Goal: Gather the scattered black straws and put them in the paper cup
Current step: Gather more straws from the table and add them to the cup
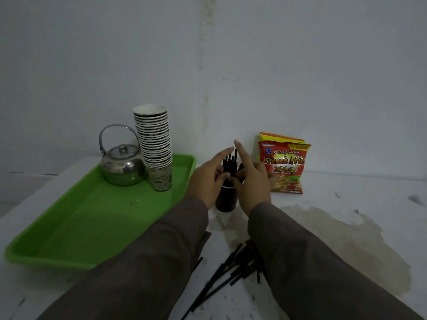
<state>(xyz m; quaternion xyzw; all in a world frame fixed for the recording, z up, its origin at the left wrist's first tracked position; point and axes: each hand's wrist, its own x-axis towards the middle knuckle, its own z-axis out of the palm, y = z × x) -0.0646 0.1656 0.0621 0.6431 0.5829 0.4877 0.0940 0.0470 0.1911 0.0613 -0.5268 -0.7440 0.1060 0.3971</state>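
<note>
**Inspector:** Report the position of the task items.

**Assistant:** The paper cup (226, 200) stands upright on the white table (335, 227), just right of the green tray (92, 218). A bundle of black straws (231, 162) stands upright in it, tips above both hands. A second lot, the loose straws (233, 271), lies scattered on the table nearer the camera, partly hidden under the two brown sleeves (175, 250).

**Inspector:** State of the hands?

**Assistant:** The left hand (206, 181) sits against the left side of the cup. Its index finger is straight and points up and to the right beside the straws; thumb and remaining fingers curl inward at the base of the bundle, above the rim. The right hand (250, 181) mirrors it on the right side, index finger raised, thumb and lower fingers pinching in at the bundle. The fingertips of both hands nearly meet over the cup mouth. Whether each hand grips straws firmly or merely touches them, I cannot tell; the contact is dark and partly hidden.

**Inspector:** Other items?

**Assistant:** On the tray: a steel kettle (122, 167) with its handle upright, and beside it a tall stack of paper cups (156, 146), touching or nearly touching the kettle. A red and yellow snack packet (285, 167) leans against the wall, right of the hands. A brownish stain (335, 241) marks the table under the right sleeve.
</note>
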